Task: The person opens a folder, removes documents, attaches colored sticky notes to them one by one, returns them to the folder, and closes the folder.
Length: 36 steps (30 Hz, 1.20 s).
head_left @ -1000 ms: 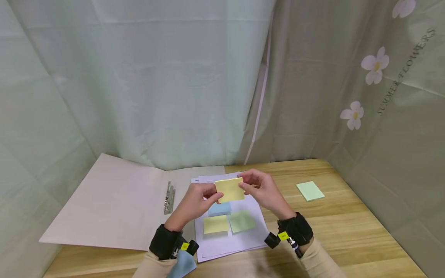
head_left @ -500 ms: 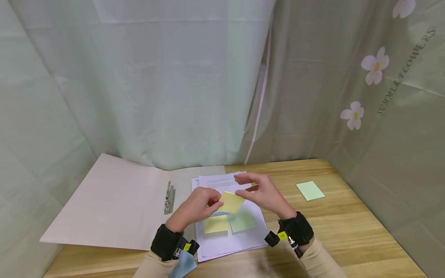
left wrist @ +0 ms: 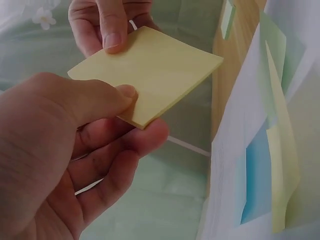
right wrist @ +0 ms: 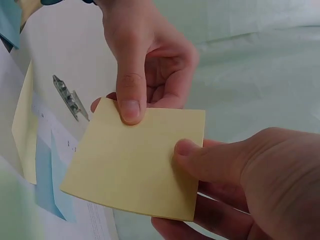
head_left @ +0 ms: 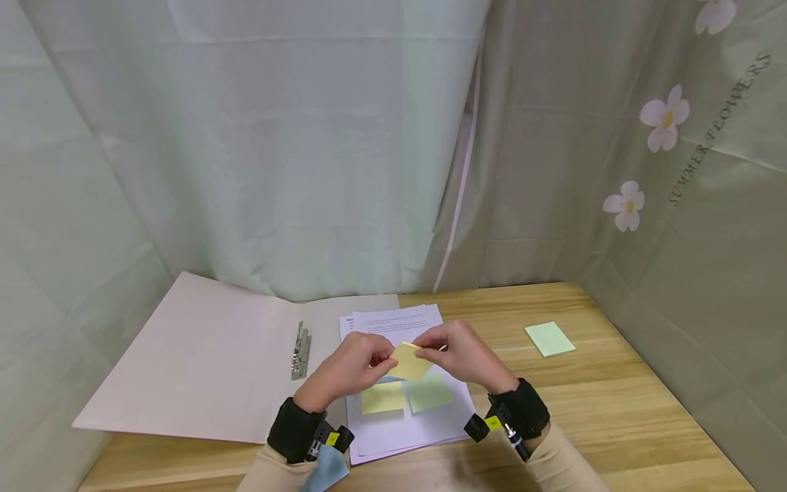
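Both hands pinch one yellow sticky note pad (head_left: 410, 361), held up over the printed papers. My left hand (head_left: 359, 358) grips its left corner, thumb on top and fingers beneath. My right hand (head_left: 458, 352) pinches the opposite corner the same way; in the right wrist view the pad (right wrist: 140, 160) shows its blank face and thin layered edge. Below, on the papers (head_left: 424, 434), a yellow sticky note (head_left: 382, 398) and a green sticky note (head_left: 429, 394) are stuck side by side. A blue note (left wrist: 257, 180) also sits on the papers, mostly hidden by the pad in the head view.
An open ring binder (head_left: 203, 362) with a metal clip (head_left: 300, 352) lies on the left. A green sticky note pad (head_left: 550, 339) rests on the wooden table (head_left: 615, 403) at right. Something blue (head_left: 327, 468) pokes out by the left wrist. Curtains surround the table.
The yellow pad has come down and turned to a slant in the left hand. The right hand let go of it, spread its fingers, then pinched it again.
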Available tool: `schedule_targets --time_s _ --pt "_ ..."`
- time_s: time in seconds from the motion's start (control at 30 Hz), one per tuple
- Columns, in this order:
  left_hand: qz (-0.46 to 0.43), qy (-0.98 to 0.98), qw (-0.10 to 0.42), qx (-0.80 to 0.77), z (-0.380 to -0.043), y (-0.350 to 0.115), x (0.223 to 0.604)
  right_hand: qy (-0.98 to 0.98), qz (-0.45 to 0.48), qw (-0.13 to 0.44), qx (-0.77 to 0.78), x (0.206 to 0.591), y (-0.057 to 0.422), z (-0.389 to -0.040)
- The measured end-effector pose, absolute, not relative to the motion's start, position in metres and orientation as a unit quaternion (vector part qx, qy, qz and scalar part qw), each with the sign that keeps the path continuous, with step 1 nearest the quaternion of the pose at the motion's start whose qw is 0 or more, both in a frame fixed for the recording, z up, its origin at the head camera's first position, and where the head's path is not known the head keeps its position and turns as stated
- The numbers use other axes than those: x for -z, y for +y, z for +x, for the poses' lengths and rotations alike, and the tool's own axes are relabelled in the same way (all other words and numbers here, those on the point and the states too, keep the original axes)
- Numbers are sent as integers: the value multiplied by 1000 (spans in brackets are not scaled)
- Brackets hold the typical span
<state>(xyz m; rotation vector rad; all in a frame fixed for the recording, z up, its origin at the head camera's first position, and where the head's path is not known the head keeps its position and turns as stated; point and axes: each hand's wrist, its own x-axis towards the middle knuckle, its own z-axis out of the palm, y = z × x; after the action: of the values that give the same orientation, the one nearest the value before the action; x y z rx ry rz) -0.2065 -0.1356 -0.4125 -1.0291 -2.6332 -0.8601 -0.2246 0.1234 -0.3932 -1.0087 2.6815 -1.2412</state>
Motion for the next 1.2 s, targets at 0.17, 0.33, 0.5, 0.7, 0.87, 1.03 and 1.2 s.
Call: schedule_targets --time_s 0.17,0.33,0.5,0.7,0.87,1.03,1.2 --pt "-309 -887 155 307 -204 -132 412 857 -311 -30 410 392 127 -226" --pt "-246 -865 223 376 -204 -135 410 847 -246 -62 468 389 132 -229" --pt "-214 -828 217 471 -202 -142 407 817 -192 -80 538 383 134 -228" --pt "-206 -825 145 506 -197 -139 399 790 -154 -57 590 378 132 -224" --pt "-231 -838 115 480 -195 -133 398 783 -159 -18 602 379 126 -222" --pt "-241 -848 139 452 -196 -132 397 780 -174 12 602 382 122 -223" --pt "-243 -848 142 449 -197 -134 396 780 -188 23 596 384 122 -223"
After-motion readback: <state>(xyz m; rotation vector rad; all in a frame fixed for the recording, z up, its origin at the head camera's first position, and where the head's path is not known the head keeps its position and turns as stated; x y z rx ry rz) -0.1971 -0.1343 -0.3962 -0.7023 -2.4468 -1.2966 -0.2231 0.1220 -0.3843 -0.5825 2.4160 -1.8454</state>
